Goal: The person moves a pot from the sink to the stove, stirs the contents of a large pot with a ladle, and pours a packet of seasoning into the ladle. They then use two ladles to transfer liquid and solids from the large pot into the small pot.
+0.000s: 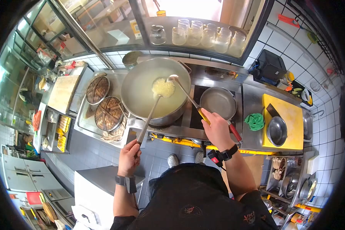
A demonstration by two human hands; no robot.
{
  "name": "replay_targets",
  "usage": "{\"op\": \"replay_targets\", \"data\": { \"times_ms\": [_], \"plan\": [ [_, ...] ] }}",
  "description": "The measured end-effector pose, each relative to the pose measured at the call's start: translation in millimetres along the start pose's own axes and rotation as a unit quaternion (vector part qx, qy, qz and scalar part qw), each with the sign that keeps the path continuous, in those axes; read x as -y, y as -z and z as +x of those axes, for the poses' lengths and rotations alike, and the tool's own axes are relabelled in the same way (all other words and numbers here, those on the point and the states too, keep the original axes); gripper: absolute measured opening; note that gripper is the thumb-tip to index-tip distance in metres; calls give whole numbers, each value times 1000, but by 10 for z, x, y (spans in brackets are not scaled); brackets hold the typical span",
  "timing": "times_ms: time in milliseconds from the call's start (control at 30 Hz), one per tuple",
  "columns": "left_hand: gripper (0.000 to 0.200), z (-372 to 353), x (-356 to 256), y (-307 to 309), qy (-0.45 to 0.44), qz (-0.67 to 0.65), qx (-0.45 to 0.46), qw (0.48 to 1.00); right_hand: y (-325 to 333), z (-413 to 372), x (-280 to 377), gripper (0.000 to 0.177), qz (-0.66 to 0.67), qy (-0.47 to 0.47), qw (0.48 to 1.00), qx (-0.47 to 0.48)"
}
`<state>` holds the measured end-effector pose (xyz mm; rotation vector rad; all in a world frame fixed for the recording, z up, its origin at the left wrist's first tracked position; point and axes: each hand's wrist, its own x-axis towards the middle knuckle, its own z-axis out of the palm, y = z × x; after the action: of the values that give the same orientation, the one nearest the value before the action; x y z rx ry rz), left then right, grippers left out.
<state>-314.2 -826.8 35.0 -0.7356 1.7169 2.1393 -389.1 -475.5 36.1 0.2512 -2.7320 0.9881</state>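
My left hand (129, 158) is closed round the long metal handle of a skimmer (150, 115). The skimmer's round head holds a heap of pale yellow food bits (164, 89) over the cloudy liquid in a large metal stockpot (128, 85). Closed round the yellow part of another handle is my right hand (217, 126). That long utensil (188, 96) reaches over the pot's right rim, its small pale head at the edge of the skimmer; its exact kind cannot be made out. A frying pan (217, 102) with a red handle lies just beyond my right hand.
Left of the pot are two round strainers of brown pieces (98, 90) (109, 114). On the right, a green cloth (254, 121) lies by a yellow cutting board (291, 115) bearing a cleaver (272, 110) and a metal bowl (276, 131). Glass jugs (209, 36) line the window ledge.
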Motion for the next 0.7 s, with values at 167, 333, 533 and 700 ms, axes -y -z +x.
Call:
{"op": "replay_targets", "data": {
  "times_ms": [167, 333, 533, 700],
  "plan": [
    [35, 17, 111, 31, -32, 40, 7, 999, -172, 112, 13, 43, -14, 25, 1000, 2],
    [35, 43, 140, 19, -49, 61, -14, 997, -324, 221, 78, 42, -8, 24, 1000, 6],
    [35, 90, 246, 56, -101, 117, -19, 988, -343, 153, 48, 40, -39, 27, 999, 22],
    [36, 139, 396, 89, -144, 135, -35, 980, -144, -54, 28, 40, -48, 20, 998, 37]
  ]
}}
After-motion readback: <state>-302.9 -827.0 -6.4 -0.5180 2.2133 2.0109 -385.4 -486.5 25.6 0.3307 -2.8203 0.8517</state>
